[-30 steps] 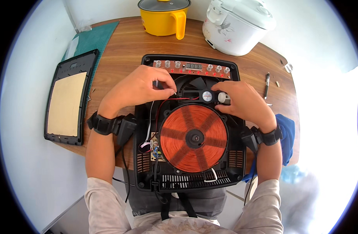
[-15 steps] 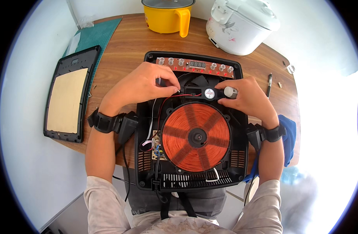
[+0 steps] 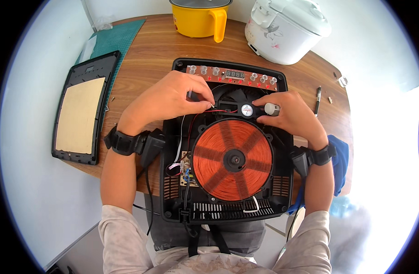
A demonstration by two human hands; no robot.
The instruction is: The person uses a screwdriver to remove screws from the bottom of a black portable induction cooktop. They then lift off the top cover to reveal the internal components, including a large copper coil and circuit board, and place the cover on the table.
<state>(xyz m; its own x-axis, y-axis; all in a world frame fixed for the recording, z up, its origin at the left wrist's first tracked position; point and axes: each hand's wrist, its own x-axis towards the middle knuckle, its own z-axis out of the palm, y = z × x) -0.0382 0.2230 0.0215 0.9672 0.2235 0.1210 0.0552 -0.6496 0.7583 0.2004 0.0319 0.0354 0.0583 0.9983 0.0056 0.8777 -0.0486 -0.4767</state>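
Observation:
In front of me an opened induction cooker base [image 3: 169, 201] holds a round copper coil [image 3: 214, 150] and a black cooling fan [image 3: 222, 108] with a round white label and a red wire. My left hand [image 3: 177, 96] has thumb and index finger pinched at the fan's left corner, on a tiny pale piece, perhaps a screw. My right hand [image 3: 291, 112] closes around the fan's right side, thumb and fingers on its frame. A grey cylindrical end [image 3: 272, 109], possibly a tool handle, pokes out between those fingers; its other parts are hidden.
Along the base's far edge runs a red display board [image 3: 243, 78]. At left the detached top panel [image 3: 79, 118] leans over a green cutting mat [image 3: 116, 43]. A yellow pot [image 3: 195, 20] and a white rice cooker [image 3: 282, 34] stand behind. A pen [image 3: 318, 100] and blue cloth [image 3: 339, 164] lie right.
The whole view has shifted slightly, with the cooker base a little further right. Both hands keep nearly the same hold at the fan's two sides.

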